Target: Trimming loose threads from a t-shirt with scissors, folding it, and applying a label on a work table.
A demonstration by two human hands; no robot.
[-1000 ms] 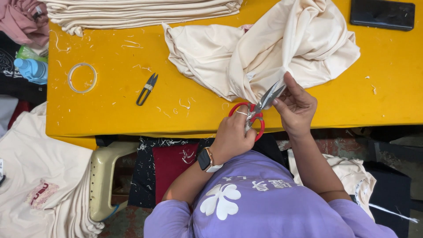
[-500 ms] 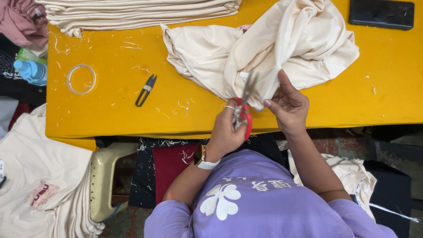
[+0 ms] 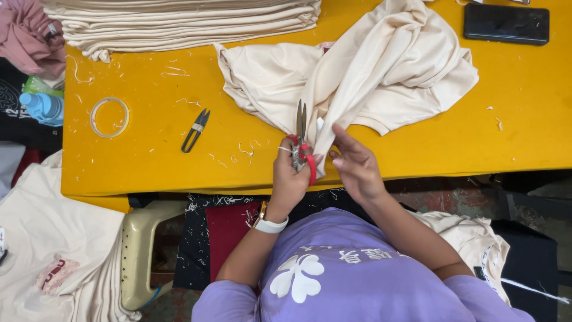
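Now, head view, as I read it from my end:
Left hand: my left hand (image 3: 290,179) is clenched around the red handles of the scissors (image 3: 301,140), at the near edge of the yellow counter (image 3: 149,173).
Scissors axis: I see the blades pointing straight away from the body, closed or nearly so, tips touching the cream garment (image 3: 363,77).
Right hand: my right hand (image 3: 353,164) pinches a fold of that garment just beside the blades, fingers pressed together on the cloth.
Garment position: it lies bunched on the counter directly beyond both hands, its gathered corner running down between them.
Nearer hand: I judge the right hand closer to the cloth, already touching it.
Nearby: small black snips (image 3: 195,129) and a tape ring (image 3: 109,117) lie well apart to the left; a dark phone (image 3: 506,24) sits at the far right.
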